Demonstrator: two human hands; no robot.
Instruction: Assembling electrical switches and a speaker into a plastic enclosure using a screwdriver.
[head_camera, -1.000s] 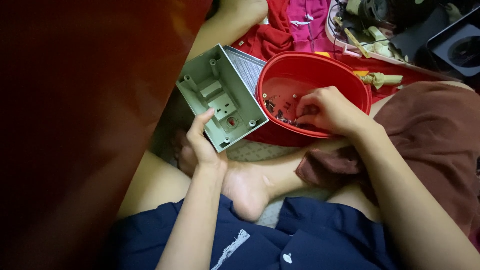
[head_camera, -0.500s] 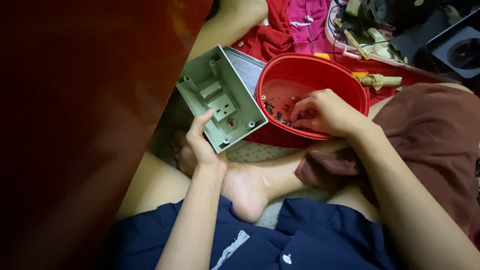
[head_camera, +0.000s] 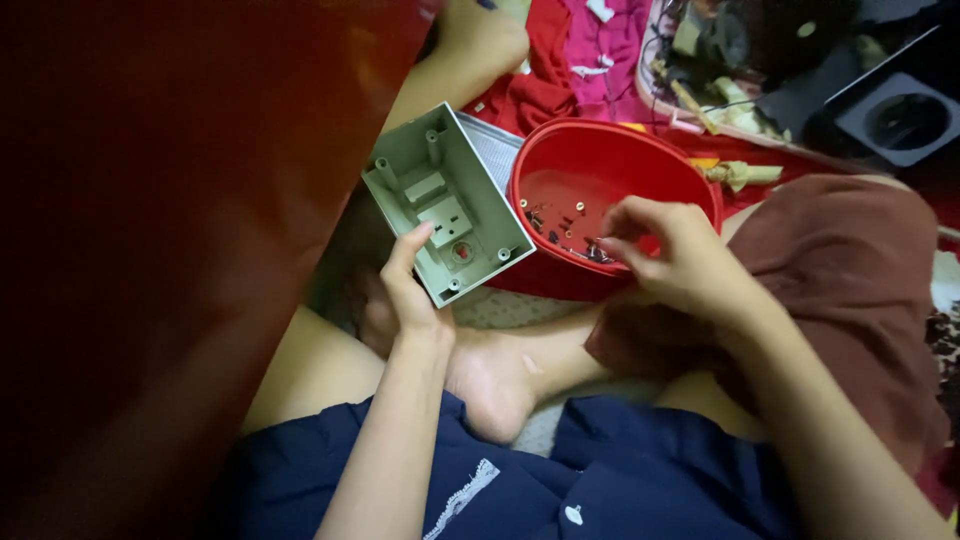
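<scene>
The left hand (head_camera: 408, 290) grips a grey-green plastic box (head_camera: 447, 205) by its near edge, thumb laid on the inside floor. The box is held tilted, open face up toward the camera — apparently so its moulded posts and inner fittings stay in view and within reach.

At 3 o'clock of the box, touching or just beside its far corner, stands a red bowl (head_camera: 690, 180). The right hand (head_camera: 665, 255) reaches over the bowl's near rim, fingertips pinched together low above a scatter of small screws and fittings (head_camera: 560, 220). Whether a piece is actually caught between the fingertips cannot be told.

The bowl sits close against the person's crossed legs, which keeps the loose parts contained and a short reach from the box.

At 1 o'clock of the bowl — red and pink cloth (head_camera: 560, 60) and dark clutter.
</scene>
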